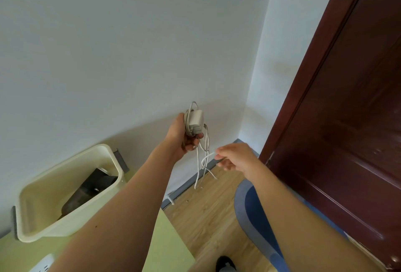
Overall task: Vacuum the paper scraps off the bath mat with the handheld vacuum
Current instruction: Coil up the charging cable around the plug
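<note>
While the person stands facing a white wall [108, 54], both bare arms reach forward; the left hand [186, 135] is raised before the wall and its fingers are curled round a white charger [196, 119] together with a bundle of its white cable [208, 141]; the charger block sticks up out of the fist, and several loose strands of the cable hang down from it. The right hand [234, 156] is a little lower and to the right, apart from the left one; its thumb and fingertips pinch one loop of the hanging cable, and the other fingers are loosely bent.

The handheld vacuum [91, 189], dark in colour, lies inside a cream plastic bin [54, 184] at the left; no hand touches it; the bin stands on a yellow-green table [173, 250] close to the wall. The bath mat [256, 211], blue with a paler blue border, lies on the wooden floor [206, 217] at the right, just beside a dark brown door [347, 119]; the right forearm hides a part of it. A few pale specks lie on the floor near the skirting; they are too small to tell what they are. The tip of a dark shoe [225, 263] shows at the lower edge.
</note>
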Demonstrator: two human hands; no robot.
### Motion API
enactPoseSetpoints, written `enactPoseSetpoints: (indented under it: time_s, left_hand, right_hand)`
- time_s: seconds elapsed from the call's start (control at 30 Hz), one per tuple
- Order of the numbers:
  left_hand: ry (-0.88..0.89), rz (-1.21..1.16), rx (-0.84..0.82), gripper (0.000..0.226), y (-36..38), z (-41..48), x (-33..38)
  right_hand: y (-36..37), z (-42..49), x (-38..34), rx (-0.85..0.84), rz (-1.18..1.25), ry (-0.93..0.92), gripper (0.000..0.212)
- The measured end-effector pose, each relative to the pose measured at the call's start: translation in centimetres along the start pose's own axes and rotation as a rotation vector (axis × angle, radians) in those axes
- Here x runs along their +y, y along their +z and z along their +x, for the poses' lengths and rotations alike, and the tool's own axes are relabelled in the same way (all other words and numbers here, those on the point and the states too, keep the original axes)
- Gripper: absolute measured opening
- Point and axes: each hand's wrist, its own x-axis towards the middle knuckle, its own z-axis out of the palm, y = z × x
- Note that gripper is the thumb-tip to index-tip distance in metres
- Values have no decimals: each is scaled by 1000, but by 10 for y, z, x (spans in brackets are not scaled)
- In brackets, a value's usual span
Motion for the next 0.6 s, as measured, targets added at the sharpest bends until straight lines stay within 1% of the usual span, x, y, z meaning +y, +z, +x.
enactPoseSetpoints:
  time_s: [0.07, 0.13, 0.17, 0.23, 0.3, 0.37, 0.43, 0.5, 0.53, 0.57, 0.6]
  left_hand:
    - [-17, 0, -6, 40, 1, 0, 0]
    - [-29, -3, -13, 40, -1, -1, -1]
    - [-36, -11, -17, 40, -2, -2, -2]
    - [-49, -21, -18, 39, -4, -3, -3]
    - [-57, -19, -15, 39, -7, -4, -4]
    - [-64, -14, -5, 38, -9, -4, -5]
    - [-44, 14, 30, 40, -13, -2, -6]
    - [-7, 90, 93, 45, -19, 1, -8]
    - [4, 131, 131, 47, -23, 2, -9]
    - [3, 164, 171, 49, -28, 4, -12]
    - [-8, 185, 208, 49, -33, 5, -14]
  right_hand:
    - [9, -1, 1, -99, 120, 58, 21]
    - [14, 1, -1, -144, 157, 54, 16]
    - [16, 2, -2, -158, 155, 47, 17]
    - [21, 2, -4, -198, 88, 52, 28]
    - [27, 4, -5, -253, -64, 70, 40]
    - [32, 6, -2, -259, -229, 72, 42]
    - [29, 9, 3, -154, -329, 50, 28]
    - [16, 15, 11, -14, -304, 32, 14]
    - [6, 18, 15, 59, -222, 37, 16]
    - [-5, 20, 18, 135, -77, 60, 20]
    - [-17, 21, 21, 217, 127, 84, 23]
